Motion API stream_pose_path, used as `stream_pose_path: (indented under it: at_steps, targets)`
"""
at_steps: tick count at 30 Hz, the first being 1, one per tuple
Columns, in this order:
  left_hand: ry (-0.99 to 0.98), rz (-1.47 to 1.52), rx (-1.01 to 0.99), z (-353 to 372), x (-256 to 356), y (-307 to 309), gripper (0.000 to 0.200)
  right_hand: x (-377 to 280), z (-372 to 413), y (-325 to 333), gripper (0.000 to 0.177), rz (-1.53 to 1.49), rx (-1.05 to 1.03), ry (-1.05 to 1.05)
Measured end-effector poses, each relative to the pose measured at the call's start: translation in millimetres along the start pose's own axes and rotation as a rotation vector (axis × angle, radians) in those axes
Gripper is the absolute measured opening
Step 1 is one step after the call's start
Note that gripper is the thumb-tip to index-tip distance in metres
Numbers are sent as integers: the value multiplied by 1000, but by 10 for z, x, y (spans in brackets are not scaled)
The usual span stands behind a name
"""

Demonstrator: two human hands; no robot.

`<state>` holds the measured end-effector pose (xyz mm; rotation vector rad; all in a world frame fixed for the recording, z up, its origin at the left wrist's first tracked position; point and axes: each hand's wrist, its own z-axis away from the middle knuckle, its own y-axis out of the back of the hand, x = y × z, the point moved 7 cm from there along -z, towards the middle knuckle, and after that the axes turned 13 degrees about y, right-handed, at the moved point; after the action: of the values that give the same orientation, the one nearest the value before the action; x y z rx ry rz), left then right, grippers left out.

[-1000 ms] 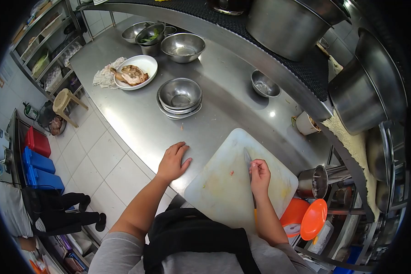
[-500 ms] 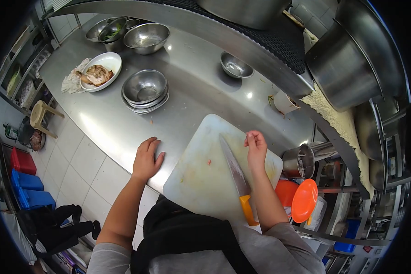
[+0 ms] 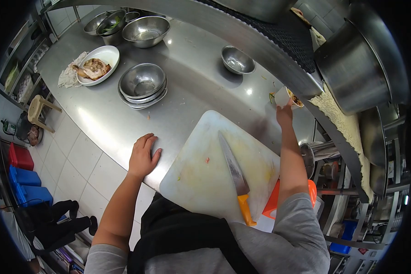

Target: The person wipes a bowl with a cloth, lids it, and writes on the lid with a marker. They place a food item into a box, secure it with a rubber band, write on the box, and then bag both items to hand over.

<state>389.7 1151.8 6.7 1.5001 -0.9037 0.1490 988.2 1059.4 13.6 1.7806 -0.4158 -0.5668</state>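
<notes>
My right hand (image 3: 285, 114) reaches to a white container (image 3: 283, 95) with bits of food in it, at the right side of the steel counter. Its fingers are at the container's near rim, partly hidden. My left hand (image 3: 143, 156) rests on the counter's front edge, fingers apart and holding nothing. Between my arms lies a white cutting board (image 3: 192, 169) with a small reddish scrap. A knife (image 3: 234, 166) with an orange handle lies on the board, blade pointing away from me.
Stacked steel bowls (image 3: 143, 82) and a white dish (image 3: 109, 55) with cooked meat stand at the left. A small steel bowl (image 3: 237, 60) sits farther back. The overhead shelf (image 3: 278, 48) holds large pots. A person's dark-clothed legs (image 3: 64, 223) show at lower left.
My right hand has moved from above the board, forward and right, to the white container. My left hand stays on the counter. The view has shifted slightly.
</notes>
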Motion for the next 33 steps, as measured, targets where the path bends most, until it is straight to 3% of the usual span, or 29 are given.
stream_pose_path:
  at_steps: [7,11,17,19,20,22,26,28,29,31,33]
  targets:
    - [10,-2,2,-9,-6,10,40,47,-93,117,67,96,-41,-122]
    - [8,-1,0,-12,-25,10,40,126,-178,197,59,86,-80,-94]
    - [1,-18,-2,-11,-33,1,40,199,-192,201,46,57,52,40]
    - [5,-5,-11,-8,-37,-4,40,95,-47,202,42,-29,-20,-80]
    - [4,-2,-9,-9,-38,-2,40,21,42,191,42,-27,-18,-79]
    - [1,0,1,-4,-37,6,41,-132,246,258,45,-98,198,-11]
    - [0,6,5,4,-42,12,41,-513,691,407,58,-87,182,-65]
    - [3,17,3,6,-37,23,41,-616,837,402,54,-144,390,117]
    - [1,20,3,10,-39,27,41,-634,886,404,54,-141,391,117]
    - [-3,26,9,14,-41,30,42,-794,1030,364,55,-237,239,-115]
    - [-6,31,11,15,-52,19,42,-959,1154,362,56,-220,248,-105]
